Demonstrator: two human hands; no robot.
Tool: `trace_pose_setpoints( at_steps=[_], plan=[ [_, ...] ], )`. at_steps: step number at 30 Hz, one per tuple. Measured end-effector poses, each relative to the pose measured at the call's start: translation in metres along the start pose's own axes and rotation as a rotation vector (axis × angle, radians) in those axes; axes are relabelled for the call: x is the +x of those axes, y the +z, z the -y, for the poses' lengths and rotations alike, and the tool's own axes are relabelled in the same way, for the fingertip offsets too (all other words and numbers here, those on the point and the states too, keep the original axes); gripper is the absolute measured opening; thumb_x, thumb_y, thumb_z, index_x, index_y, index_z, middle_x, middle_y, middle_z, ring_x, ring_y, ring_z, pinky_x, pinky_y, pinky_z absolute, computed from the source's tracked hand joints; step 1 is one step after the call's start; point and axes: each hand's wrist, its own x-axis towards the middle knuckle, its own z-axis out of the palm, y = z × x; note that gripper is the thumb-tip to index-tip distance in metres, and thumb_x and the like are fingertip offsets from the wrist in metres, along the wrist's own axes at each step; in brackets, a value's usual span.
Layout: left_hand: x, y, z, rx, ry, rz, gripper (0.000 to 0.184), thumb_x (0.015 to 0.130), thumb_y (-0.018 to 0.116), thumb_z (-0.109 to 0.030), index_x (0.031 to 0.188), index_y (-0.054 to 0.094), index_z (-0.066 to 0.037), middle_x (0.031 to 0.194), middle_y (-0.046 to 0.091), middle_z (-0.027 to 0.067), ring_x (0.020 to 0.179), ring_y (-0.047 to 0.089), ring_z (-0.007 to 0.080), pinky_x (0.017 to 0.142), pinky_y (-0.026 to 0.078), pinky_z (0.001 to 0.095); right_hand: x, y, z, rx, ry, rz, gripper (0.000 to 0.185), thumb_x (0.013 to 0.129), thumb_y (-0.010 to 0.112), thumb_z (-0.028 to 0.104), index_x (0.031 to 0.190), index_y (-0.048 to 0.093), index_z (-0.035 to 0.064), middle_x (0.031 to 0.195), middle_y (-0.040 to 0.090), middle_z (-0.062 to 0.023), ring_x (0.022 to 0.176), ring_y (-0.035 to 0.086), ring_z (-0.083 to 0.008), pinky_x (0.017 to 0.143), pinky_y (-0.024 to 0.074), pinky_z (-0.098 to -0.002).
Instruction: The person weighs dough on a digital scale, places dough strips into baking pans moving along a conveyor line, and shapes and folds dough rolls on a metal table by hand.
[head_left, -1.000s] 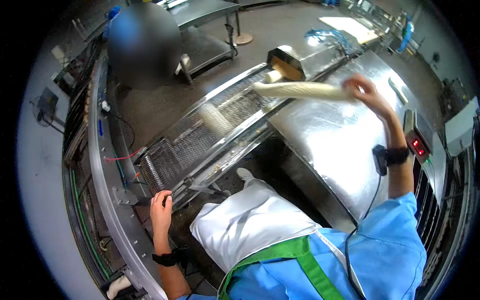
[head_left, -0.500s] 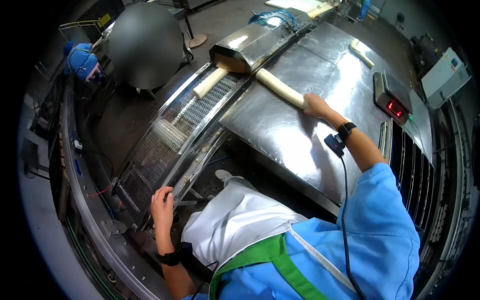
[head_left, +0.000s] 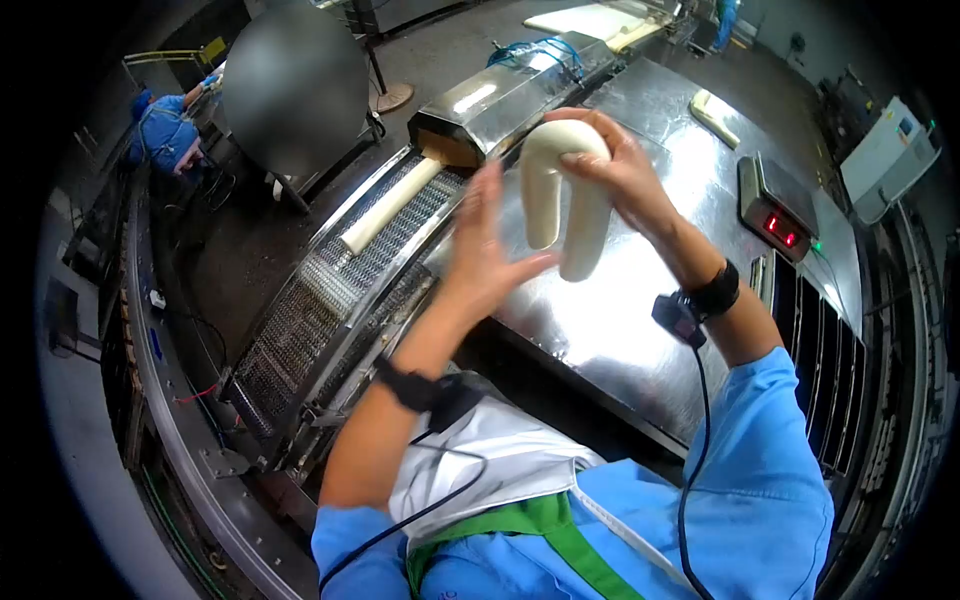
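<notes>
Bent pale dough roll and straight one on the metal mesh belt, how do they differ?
The bent pale dough roll hangs folded, ends down; the straight pale dough roll lies stretched out. The bent roll is in the right hand, the straight one on the metal mesh belt. Both look smooth.

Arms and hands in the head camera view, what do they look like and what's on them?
The left hand and right hand wear no gloves. Each wrist has a black band and a boxy dark device, with a thin black cable running from it. The sleeves are short, loose and light blue.
</notes>
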Motion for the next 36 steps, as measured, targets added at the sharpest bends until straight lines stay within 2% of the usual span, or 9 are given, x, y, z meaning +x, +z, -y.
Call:
trace_pose_setpoints(
  at_steps=[6, 11, 16, 19, 23, 26, 30, 33, 36],
  plan=[
    [0.034, 0.047, -0.015, -0.876, -0.284, -0.185, 0.080, 0.060, 0.067, -0.027, 0.120, 0.017, -0.007, 0.109, 0.035, 0.0126, 0.099, 0.040, 0.0224, 0.082, 0.038, 0.0319, -0.013, 0.001, 0.005, 0.082, 0.006, 0.199, 0.088, 0.062, 0.066, 0.038, 0.125, 0.012, 0.0066, 0.116, 0.034, -0.0167, 0.109, 0.036, -0.0288, 0.089, 0.0338, -0.0385],
    [0.045, 0.066, -0.025, -1.322, -0.486, -0.183, 0.064, 0.071, 0.060, -0.028, 0.115, 0.022, -0.003, 0.100, 0.039, 0.0102, 0.093, 0.042, 0.0178, 0.080, 0.037, 0.0290, -0.050, -0.012, -0.029, 0.137, 0.248, 0.199, 0.096, 0.056, 0.065, 0.039, 0.126, 0.009, 0.0059, 0.121, 0.022, -0.0195, 0.116, 0.023, -0.0292, 0.093, 0.0253, -0.0400],
    [0.076, 0.061, -0.012, -0.275, -0.146, 0.275, 0.060, 0.073, 0.056, -0.033, 0.119, 0.034, -0.002, 0.119, 0.034, 0.0156, 0.110, 0.033, 0.0263, 0.093, 0.024, 0.0350, -0.061, -0.071, -0.039, 0.421, 0.307, -0.080, 0.066, 0.063, 0.057, 0.027, 0.117, 0.027, 0.0038, 0.098, 0.039, -0.0114, 0.090, 0.042, -0.0194, 0.076, 0.0384, -0.0316],
    [0.061, 0.022, 0.042, 0.222, -0.018, 0.217, 0.046, 0.069, 0.058, -0.022, 0.111, 0.045, -0.008, 0.116, 0.038, 0.0171, 0.110, 0.032, 0.0296, 0.092, 0.023, 0.0376, -0.056, -0.161, -0.023, 0.320, 0.285, -0.332, 0.046, 0.068, 0.056, 0.023, 0.105, 0.037, 0.0041, 0.083, 0.047, -0.0078, 0.071, 0.049, -0.0155, 0.063, 0.0442, -0.0282],
    [-0.024, -0.072, 0.171, 0.714, -0.256, 0.077, 0.052, 0.066, 0.058, -0.015, 0.112, 0.040, -0.002, 0.113, 0.041, 0.0169, 0.108, 0.034, 0.0305, 0.091, 0.026, 0.0377, -0.052, -0.301, -0.027, -0.462, 0.022, -0.711, 0.047, 0.064, 0.059, 0.022, 0.104, 0.044, 0.0028, 0.087, 0.052, -0.0077, 0.076, 0.051, -0.0150, 0.066, 0.0418, -0.0275],
    [-0.094, -0.141, 0.220, 0.951, -0.514, 0.110, 0.057, 0.067, 0.058, -0.015, 0.118, 0.034, -0.008, 0.114, 0.042, 0.0126, 0.108, 0.035, 0.0285, 0.088, 0.028, 0.0386, -0.057, -0.375, -0.026, -1.096, -0.057, -0.884, 0.054, 0.058, 0.061, 0.021, 0.105, 0.043, 0.0020, 0.091, 0.053, -0.0172, 0.073, 0.056, -0.0287, 0.065, 0.0455, -0.0345],
    [-0.125, -0.172, 0.210, 0.899, -0.764, 0.185, 0.054, 0.066, 0.058, -0.014, 0.115, 0.037, -0.008, 0.108, 0.045, 0.0128, 0.103, 0.038, 0.0296, 0.085, 0.030, 0.0392, -0.080, -0.445, -0.064, -1.424, 0.427, -0.879, 0.060, 0.061, 0.060, 0.027, 0.114, 0.040, 0.0064, 0.102, 0.050, -0.0189, 0.094, 0.048, -0.0302, 0.079, 0.0385, -0.0347],
    [-0.138, -0.189, 0.222, 0.977, -0.687, 0.279, 0.049, 0.064, 0.058, -0.012, 0.109, 0.040, -0.006, 0.102, 0.046, 0.0140, 0.096, 0.041, 0.0321, 0.082, 0.031, 0.0393, -0.121, -0.498, -0.128, -1.488, 0.959, -0.256, 0.061, 0.066, 0.058, 0.036, 0.116, 0.037, 0.0102, 0.110, 0.045, -0.0178, 0.102, 0.043, -0.0314, 0.083, 0.0342, -0.0395],
    [-0.158, -0.212, 0.240, 0.959, -0.715, 0.269, 0.047, 0.062, 0.058, -0.012, 0.104, 0.041, -0.003, 0.097, 0.046, 0.0154, 0.092, 0.041, 0.0343, 0.081, 0.031, 0.0398, -0.129, -0.450, -0.116, -1.435, 1.070, -0.546, 0.052, 0.070, 0.055, 0.037, 0.116, 0.037, 0.0184, 0.119, 0.038, -0.0149, 0.109, 0.035, -0.0321, 0.087, 0.0252, -0.0509]
  ],
)
